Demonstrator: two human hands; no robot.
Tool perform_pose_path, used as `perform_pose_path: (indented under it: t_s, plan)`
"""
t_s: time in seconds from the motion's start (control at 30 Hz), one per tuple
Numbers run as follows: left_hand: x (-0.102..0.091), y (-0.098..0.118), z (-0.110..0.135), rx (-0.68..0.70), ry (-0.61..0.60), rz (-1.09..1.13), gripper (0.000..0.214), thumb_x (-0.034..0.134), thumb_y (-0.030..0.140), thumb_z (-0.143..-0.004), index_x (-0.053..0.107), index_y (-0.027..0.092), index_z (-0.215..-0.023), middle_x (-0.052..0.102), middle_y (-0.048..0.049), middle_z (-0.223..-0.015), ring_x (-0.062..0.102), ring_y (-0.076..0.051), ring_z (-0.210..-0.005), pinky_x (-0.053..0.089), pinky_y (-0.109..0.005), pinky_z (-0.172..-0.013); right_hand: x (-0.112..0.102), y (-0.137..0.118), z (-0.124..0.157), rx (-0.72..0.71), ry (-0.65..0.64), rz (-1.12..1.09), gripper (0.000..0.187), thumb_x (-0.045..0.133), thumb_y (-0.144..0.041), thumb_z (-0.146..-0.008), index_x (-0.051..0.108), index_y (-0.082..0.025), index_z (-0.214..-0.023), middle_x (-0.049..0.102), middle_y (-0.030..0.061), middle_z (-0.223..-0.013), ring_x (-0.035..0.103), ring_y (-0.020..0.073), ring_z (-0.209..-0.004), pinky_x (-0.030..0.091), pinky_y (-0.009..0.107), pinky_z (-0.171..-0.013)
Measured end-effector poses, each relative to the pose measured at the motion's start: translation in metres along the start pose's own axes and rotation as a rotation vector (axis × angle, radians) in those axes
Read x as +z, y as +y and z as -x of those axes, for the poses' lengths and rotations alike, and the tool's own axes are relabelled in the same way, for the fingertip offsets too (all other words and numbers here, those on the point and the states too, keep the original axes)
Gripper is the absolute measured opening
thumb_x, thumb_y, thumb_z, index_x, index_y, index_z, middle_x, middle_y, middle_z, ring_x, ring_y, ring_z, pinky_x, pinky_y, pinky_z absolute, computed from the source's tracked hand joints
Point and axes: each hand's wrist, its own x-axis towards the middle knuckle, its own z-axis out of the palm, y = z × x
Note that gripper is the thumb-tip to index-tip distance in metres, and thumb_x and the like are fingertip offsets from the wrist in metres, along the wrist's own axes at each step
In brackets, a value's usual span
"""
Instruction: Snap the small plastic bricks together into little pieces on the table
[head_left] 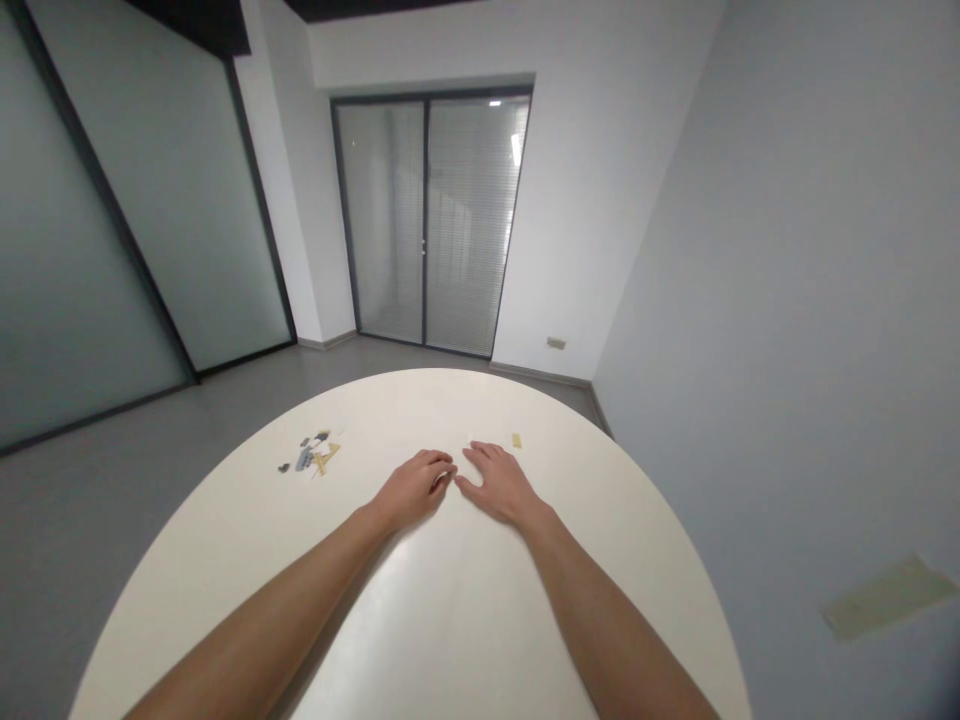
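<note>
Both my hands rest near the middle of a round white table [450, 620]. My left hand [414, 488] lies palm down with its fingers curled together, fingertips pinched close by the right hand. My right hand [496, 480] lies flat with the fingers stretched forward. Their fingertips nearly meet; what lies between them is too small to make out. A small yellow piece [517, 440] sits on the table just beyond my right hand. A little pile of grey, black and yellow small parts [313, 455] lies to the left of my left hand.
The table's far edge curves just beyond the hands. Grey floor [225, 400] surrounds it. A glass partition [112, 250] stands at the left, a blinded glass door [431, 220] at the back, and a plain wall [787, 300] at the right.
</note>
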Motion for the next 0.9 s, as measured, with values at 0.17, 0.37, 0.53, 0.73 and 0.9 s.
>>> perform_pose_path:
  t_s: [0.17,0.37,0.53,0.73,0.9]
  plan:
    - [-0.002,0.003,0.000,-0.010,-0.002,0.000,0.029,0.044,0.024,-0.095,0.068,0.022,-0.111,0.066,-0.0055,-0.118,0.057,-0.020,-0.111,0.048,-0.034,-0.097,-0.002,0.004,0.000,-0.006,-0.011,-0.018,0.053,0.055,-0.045,-0.089,0.054,-0.021,-0.136,0.050,0.0098,-0.144,0.042,0.0235,-0.133,0.031,0.039,-0.111]
    - [-0.007,0.007,-0.001,-0.087,0.028,-0.063,0.027,0.044,0.025,-0.094,0.068,0.023,-0.107,0.067,-0.0054,-0.115,0.058,-0.021,-0.109,0.049,-0.034,-0.093,-0.001,0.003,0.004,-0.013,0.011,-0.029,0.050,0.056,-0.045,-0.090,0.055,-0.021,-0.134,0.049,0.0096,-0.144,0.042,0.0236,-0.134,0.031,0.039,-0.112]
    - [-0.012,0.000,-0.003,-0.352,0.151,-0.206,0.029,0.046,0.026,-0.092,0.069,0.020,-0.108,0.067,-0.0092,-0.117,0.058,-0.026,-0.110,0.046,-0.040,-0.097,0.000,0.002,0.009,-0.006,0.018,-0.031,0.046,0.057,-0.043,-0.091,0.059,-0.020,-0.131,0.052,0.0095,-0.142,0.045,0.0237,-0.131,0.033,0.039,-0.111]
    - [-0.014,-0.018,0.002,-0.606,0.245,-0.416,0.038,0.048,0.034,-0.089,0.065,0.015,-0.117,0.057,-0.0155,-0.134,0.049,-0.032,-0.124,0.036,-0.047,-0.106,0.000,0.002,0.010,-0.014,0.023,-0.042,0.045,0.056,-0.042,-0.091,0.059,-0.019,-0.131,0.053,0.0105,-0.140,0.046,0.0233,-0.131,0.033,0.038,-0.111]
    - [-0.010,-0.032,0.007,-0.731,0.214,-0.514,0.047,0.046,0.044,-0.090,0.063,0.010,-0.117,0.049,-0.0220,-0.141,0.039,-0.040,-0.133,0.029,-0.057,-0.108,0.000,0.002,0.010,-0.017,0.022,-0.039,0.046,0.056,-0.042,-0.091,0.059,-0.019,-0.131,0.053,0.0106,-0.140,0.046,0.0239,-0.130,0.034,0.038,-0.111]
